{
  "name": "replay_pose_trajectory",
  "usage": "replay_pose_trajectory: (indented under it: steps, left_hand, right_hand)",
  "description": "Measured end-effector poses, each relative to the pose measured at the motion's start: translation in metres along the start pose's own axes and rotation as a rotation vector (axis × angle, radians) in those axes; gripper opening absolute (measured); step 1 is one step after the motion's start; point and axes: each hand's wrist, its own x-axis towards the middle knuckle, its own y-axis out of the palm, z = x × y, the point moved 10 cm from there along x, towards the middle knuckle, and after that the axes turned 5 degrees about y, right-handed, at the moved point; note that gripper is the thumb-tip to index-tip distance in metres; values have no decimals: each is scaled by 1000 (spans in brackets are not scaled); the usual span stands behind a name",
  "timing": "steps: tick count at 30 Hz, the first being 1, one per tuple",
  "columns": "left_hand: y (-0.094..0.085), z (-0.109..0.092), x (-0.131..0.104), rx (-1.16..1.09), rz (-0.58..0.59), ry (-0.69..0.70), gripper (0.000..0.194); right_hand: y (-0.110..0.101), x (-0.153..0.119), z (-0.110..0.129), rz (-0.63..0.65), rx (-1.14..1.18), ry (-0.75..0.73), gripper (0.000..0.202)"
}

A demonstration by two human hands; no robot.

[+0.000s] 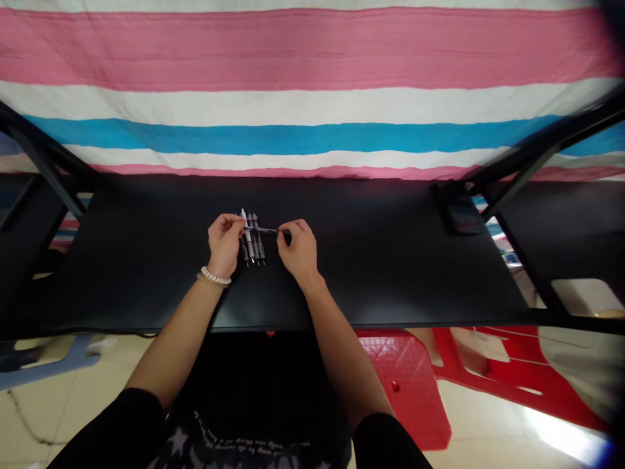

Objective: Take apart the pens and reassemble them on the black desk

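A thin dark pen point(263, 230) is held level between my two hands, above a black table point(381, 260). My left hand point(226, 242) pinches its left end, with a coiled white band on the wrist. At the pen's right end, my right hand point(299, 249) has its fingertips closed on it. Beneath the held pen, several pens point(260, 246) lie side by side on the table, pointing toward me. One of them is a white pen point(249, 241); the others look grey and dark.
A dark phone-like object point(461, 208) lies at the table's right rear. Black metal struts point(520, 176) rise at both sides. A striped cloth point(312, 58) hangs behind. A red plastic stool point(405, 384) stands below the front edge, right of my body.
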Motion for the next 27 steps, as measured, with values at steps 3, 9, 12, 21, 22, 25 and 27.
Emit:
replay_pose_trajectory:
  steps: [3,9,12,21,22,25,27]
  left_hand:
    - [0,0,0,1,0,-6,9]
    - [0,-1,-1,-8,-6,0,10]
    - [1,-2,-1,8,4,2,10]
    - [3,-3,0,44,35,29,11]
    - [3,-3,0,53,35,30,11]
    - [4,-4,-1,66,34,28,11]
    - [4,-5,-1,62,34,23,11]
  right_hand:
    - [1,0,1,7,-3,-7,14]
    - [2,0,1,19,-12,-6,14]
    - [2,0,1,26,-4,-10,14]
    - [3,-1,3,50,2,2,15]
    - [3,-1,4,50,0,0,15]
    - [4,-1,5,48,-18,-7,15]
    - [4,-1,5,42,-24,-10,14]
